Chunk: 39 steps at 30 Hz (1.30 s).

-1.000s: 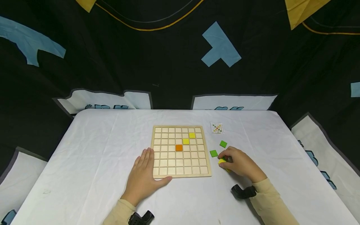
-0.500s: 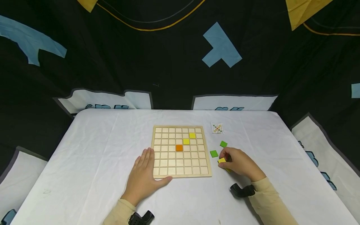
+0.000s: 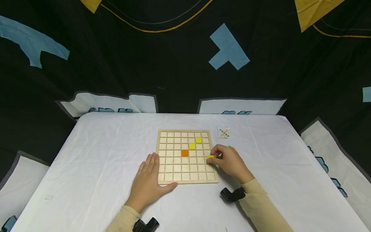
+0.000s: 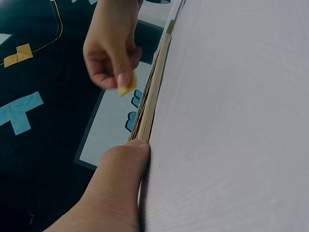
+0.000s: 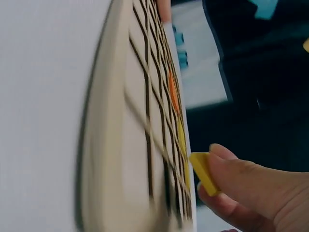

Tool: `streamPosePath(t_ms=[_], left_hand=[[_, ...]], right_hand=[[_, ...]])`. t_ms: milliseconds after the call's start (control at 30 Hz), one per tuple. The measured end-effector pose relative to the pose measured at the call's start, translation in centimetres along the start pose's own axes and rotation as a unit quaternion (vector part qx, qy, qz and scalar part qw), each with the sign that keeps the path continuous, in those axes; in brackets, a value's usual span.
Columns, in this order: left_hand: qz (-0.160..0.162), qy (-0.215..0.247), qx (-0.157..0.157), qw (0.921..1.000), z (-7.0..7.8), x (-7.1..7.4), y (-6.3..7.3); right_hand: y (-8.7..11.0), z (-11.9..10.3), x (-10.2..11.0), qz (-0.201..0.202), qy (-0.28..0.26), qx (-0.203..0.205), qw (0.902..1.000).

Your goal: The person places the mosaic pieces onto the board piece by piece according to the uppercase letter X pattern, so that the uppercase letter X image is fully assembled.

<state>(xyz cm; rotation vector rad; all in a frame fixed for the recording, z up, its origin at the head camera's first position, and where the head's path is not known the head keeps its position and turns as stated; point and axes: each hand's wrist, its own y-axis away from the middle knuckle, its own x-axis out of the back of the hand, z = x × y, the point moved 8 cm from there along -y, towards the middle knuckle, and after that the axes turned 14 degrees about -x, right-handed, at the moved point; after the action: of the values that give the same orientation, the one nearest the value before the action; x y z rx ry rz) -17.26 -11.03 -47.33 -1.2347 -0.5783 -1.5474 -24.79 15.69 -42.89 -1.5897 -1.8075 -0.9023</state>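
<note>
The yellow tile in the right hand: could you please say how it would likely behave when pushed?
The yellow tile looks stiff, its edges straight while pinched by the right hand. It is probably light, being small against that hand. Its flat sides suggest sliding rather than rolling.

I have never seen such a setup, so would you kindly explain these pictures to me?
There is no machine here, only a person's bare left hand and right hand. The broad view comes from a camera worn on the head; the two others come from wrist cameras. On the white tablecloth lie a wooden grid board, with two yellow tiles and an orange tile on it, and a small patterned card. The left hand rests against the board's left edge; the right hand pinches another yellow tile above the board's right side.
</note>
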Motion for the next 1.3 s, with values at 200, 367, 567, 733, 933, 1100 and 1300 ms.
streamPosePath(t_ms=[200,367,567,733,933,1100,1300], left_hand=[[-0.001,-0.003,0.003,1.0,0.0,0.1,-0.1],[0.001,-0.005,0.0,1.0,0.0,0.2,-0.1],[0.003,-0.004,-0.001,1.0,0.1,0.2,-0.1],[0.003,-0.007,-0.001,1.0,0.1,0.2,-0.2],[0.004,-0.007,-0.003,1.0,0.2,0.3,-0.2],[0.005,-0.012,-0.004,0.9999,0.1,0.3,-0.2],[0.002,-0.012,-0.003,0.9999,0.0,0.1,-0.1]], right_hand=[[0.3,-3.9,-3.2,-0.002,-0.028,0.041,0.9988],[0.5,-6.5,-5.7,0.006,-0.035,0.074,0.9966],[0.4,-7.8,-7.4,0.044,-0.024,0.084,0.9952],[0.5,-7.9,-7.9,0.069,-0.003,0.081,0.9943],[0.7,-8.2,-7.9,0.083,0.024,0.098,0.9914],[0.9,-8.4,-8.0,0.07,0.039,0.105,0.9912],[1.9,-8.4,-8.1,0.034,0.045,0.122,0.9909]])
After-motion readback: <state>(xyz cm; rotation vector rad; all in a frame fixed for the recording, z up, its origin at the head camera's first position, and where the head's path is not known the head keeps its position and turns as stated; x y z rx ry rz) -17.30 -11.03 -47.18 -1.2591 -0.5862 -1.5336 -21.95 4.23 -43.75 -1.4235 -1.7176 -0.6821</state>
